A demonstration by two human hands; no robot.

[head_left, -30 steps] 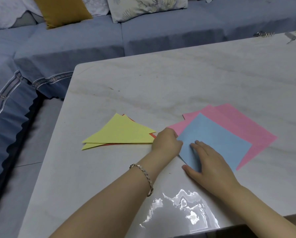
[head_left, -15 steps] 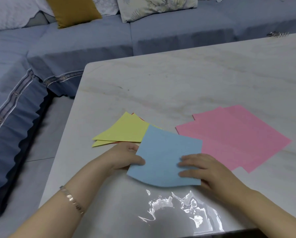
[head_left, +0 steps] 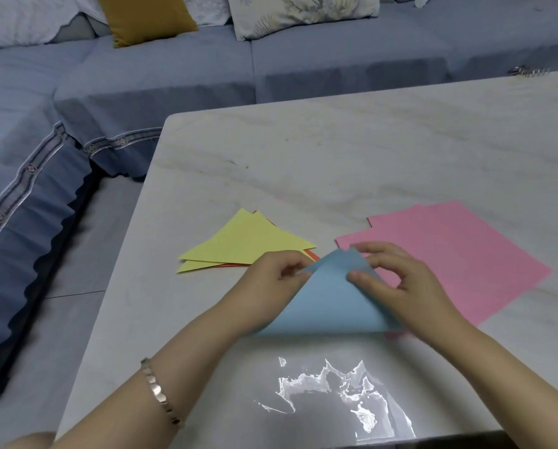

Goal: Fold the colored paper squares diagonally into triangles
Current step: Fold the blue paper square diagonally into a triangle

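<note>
A blue paper square (head_left: 326,299) is bent over on itself into a loose triangle shape, its corners meeting at the top. My left hand (head_left: 271,280) pinches its upper left edge. My right hand (head_left: 397,280) pinches the top corners from the right, thumb on the paper. Left of the hands lie folded yellow triangles (head_left: 245,243) stacked on an orange one (head_left: 313,255). To the right lies a stack of flat pink squares (head_left: 459,251), partly hidden under my right hand.
The white marble table (head_left: 336,157) ends at its left edge near a blue-grey sofa (head_left: 174,76) with a mustard cushion (head_left: 144,17). A small metal object (head_left: 527,71) sits at the table's far right. Glare marks the near table surface.
The blue square was slid off the pink stack toward me, then its near corner was brought up and over to meet the far corner. Both hands shifted to the top corners.
</note>
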